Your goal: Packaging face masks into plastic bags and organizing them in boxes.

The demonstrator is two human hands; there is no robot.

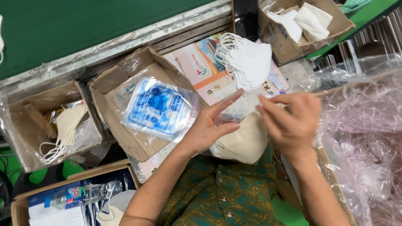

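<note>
Clear plastic film fills the big carton [376,129] just right of the cream mask [245,143] you are working on, and it billows loose over the rim; I judge it could catch your right forearm and drag crumpled sheet across the mask. Up and left of the cream mask sits the open cardboard box [114,93] of printed blue-and-white pouches [158,109], the top one lying tilted on the heap, so a nudge from your left wrist could slide it out onto the table. Above the cream mask the fanned stack of white masks [249,60] rests on printed sheets, its ear loops splayed; a loop snagged by a finger would likely pull the whole stack over. The dark phone [245,10] stands leaning farther above, well apart, and could tip if the stack shifts.

Your left hand [211,124] is half open, thumb and fingers spread, holding the cream mask at its upper left edge. Your right hand [291,121] is curled narrow, fingertips pinching at the mask's top edge, where a thin clear pouch seems to lie. That grip looks light: the pouch may slip or crease the mask.
</note>
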